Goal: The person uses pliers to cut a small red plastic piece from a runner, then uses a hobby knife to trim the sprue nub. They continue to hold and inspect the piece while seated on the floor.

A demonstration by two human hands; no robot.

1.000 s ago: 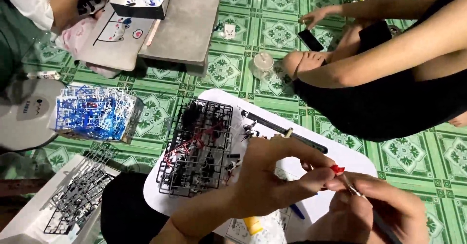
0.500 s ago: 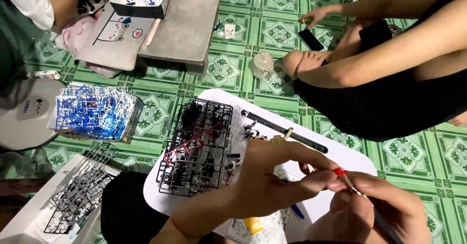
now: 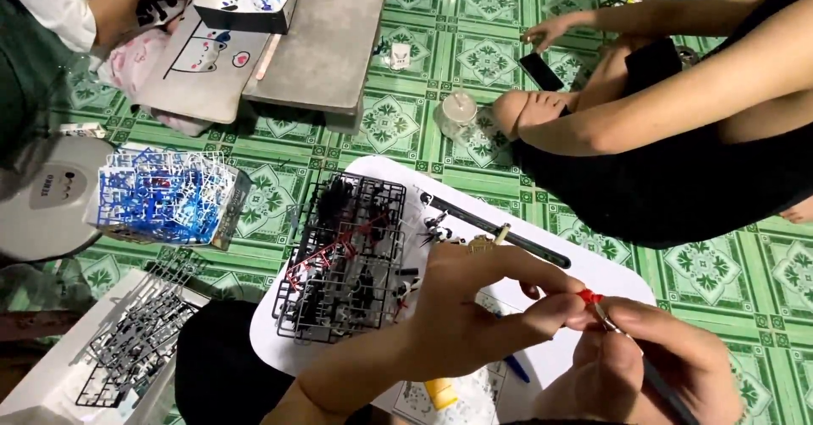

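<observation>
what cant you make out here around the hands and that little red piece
- Head view: red piece, too small for its shape; left hand fingertips cover part.
- Tool in right hand: tip hidden at the piece, handle cut by bottom edge.
- Black parts frames: pieces too fine.

Tiny red part [image 3: 587,296], pinched at fingertips

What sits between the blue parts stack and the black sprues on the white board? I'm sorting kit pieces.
Only bare green patterned floor tile separates the blue parts stack from the black sprues, in the head view.
</observation>
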